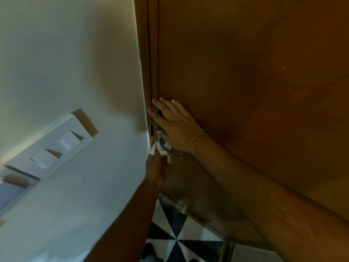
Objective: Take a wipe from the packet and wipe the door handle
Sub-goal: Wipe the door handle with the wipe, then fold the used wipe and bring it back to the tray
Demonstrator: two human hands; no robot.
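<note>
A brown wooden door [245, 63] fills the right half of the head view. Its metal lever handle [176, 154] sticks out near the door's left edge, partly covered by my hands. My left hand [156, 168] reaches up from below and pinches a crumpled white wipe [159, 149], which is pressed against the inner end of the handle. My right hand [174, 122] lies flat on the door just above the handle, fingers spread and pointing up-left, a thin bangle on the wrist. The wipe packet is out of sight.
A cream wall [75, 63] takes up the left half, with a white switch plate [51, 148] on it. The door frame [146, 53] runs between wall and door. Black-and-white patterned floor tiles [179, 242] show at the bottom.
</note>
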